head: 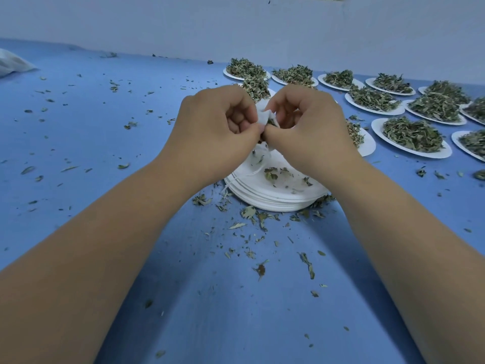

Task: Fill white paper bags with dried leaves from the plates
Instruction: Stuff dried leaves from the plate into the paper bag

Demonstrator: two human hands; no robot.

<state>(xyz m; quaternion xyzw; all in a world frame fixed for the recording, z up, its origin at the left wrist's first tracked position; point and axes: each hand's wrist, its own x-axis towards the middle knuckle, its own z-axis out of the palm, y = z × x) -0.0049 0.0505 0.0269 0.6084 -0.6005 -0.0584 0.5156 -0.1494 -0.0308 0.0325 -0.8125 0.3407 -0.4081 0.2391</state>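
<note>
Right now you are reaching both forearms out over the blue table (78,132), which is running up to a pale wall (236,22). Along the far right of the table, white plates (412,152) are sitting in close rows, each one carrying a heap of dried leaves (412,132). Nearer you, in the middle, a stack (275,202) of white plates is resting on the table, with only a few leaf bits lying on the top one.

Above that stack you are bringing your hands together, thumbs touching. Your left hand (217,130) is curling its fingers and pinching one side of a small white bag (262,118). Your right hand (307,127) is curling too and pinching the other side. The bag is hanging between your hands over the stack, with green bits showing at its mouth and its lower part drooping below your thumbs. A thin string (249,173) is trailing from it down to the left rim of the stack.

Leaf crumbs (252,214) are lying scattered across the table, thickest around the stack. At the far left edge a white bundle (13,65) is lying; what it is I cannot tell.
</note>
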